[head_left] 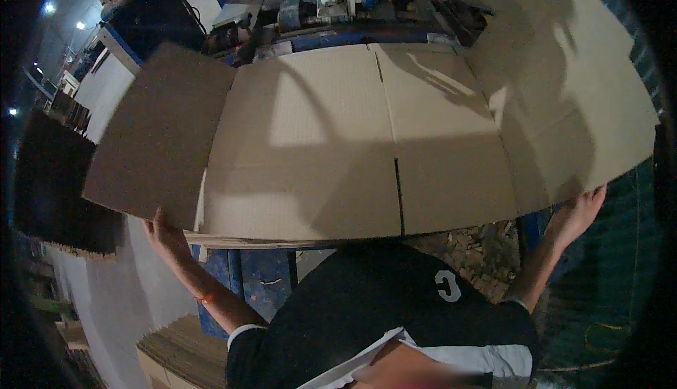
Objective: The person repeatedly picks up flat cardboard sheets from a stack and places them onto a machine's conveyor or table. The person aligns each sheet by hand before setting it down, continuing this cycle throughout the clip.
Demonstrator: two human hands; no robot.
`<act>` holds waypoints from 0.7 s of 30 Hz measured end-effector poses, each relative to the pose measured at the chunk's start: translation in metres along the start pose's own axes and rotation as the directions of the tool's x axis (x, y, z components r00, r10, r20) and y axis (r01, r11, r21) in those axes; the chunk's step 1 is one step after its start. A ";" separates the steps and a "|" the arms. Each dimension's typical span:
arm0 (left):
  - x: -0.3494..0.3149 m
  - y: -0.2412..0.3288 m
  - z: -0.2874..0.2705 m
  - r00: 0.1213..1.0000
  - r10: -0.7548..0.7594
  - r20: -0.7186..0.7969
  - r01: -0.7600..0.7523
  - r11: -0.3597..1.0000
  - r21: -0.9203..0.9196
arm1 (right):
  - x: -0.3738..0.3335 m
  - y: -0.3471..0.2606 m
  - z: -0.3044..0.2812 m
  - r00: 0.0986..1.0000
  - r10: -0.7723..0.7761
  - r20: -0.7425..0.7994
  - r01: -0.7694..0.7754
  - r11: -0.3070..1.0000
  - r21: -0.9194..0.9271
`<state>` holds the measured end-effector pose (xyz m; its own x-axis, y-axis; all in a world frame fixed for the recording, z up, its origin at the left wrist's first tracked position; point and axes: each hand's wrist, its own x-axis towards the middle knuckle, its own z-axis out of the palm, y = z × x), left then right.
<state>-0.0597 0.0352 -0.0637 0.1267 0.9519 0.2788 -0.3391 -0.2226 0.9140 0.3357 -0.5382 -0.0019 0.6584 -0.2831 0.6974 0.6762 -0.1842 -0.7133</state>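
Note:
A wide, creased sheet of corrugated cardboard [303,177] spreads across the view in front of me, with slots cut along its fold lines. Its left panel is bent up and in shade, and the larger right panel also rises. My left hand [168,235] is closed on the near edge of the left panel. At the right panel's near corner, my right hand [580,214] grips the edge, fingers mostly behind the board. Under the sheet's near edge, more layers of cardboard show on a blue machine frame [262,276].
Beyond the sheet stands a machine [324,1] with rollers and metal parts. To the left are a dark stack of cardboard [60,184] and the grey floor [151,283]. Another cardboard stack [183,350] stands low left. Cardboard scraps [479,251] lie below the sheet at the right.

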 end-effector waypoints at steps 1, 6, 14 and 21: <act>-0.018 0.002 0.007 1.000 -0.025 -0.015 0.026 0.995 0.091 | -0.028 -0.014 0.001 0.999 0.037 0.010 -0.034 0.986 -0.163; -0.082 0.010 0.063 0.893 0.109 0.436 -0.321 0.834 0.449 | -0.110 -0.035 0.038 0.566 -0.336 0.753 0.425 0.901 0.083; -0.089 0.014 0.118 0.405 -0.078 0.911 -0.875 0.255 0.411 | -0.096 -0.032 0.068 0.192 -0.151 0.970 0.470 0.882 0.045; -0.063 0.008 0.128 0.361 -0.055 0.931 -0.877 0.318 0.359 | -0.056 0.003 0.083 0.099 0.060 0.993 0.519 0.849 -0.103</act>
<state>0.0485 -0.0535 -0.0364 0.9323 0.1599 0.3245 0.1156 -0.9816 0.1518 0.3289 -0.4447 -0.0374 0.4335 0.8960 0.0957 0.8816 -0.3998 -0.2508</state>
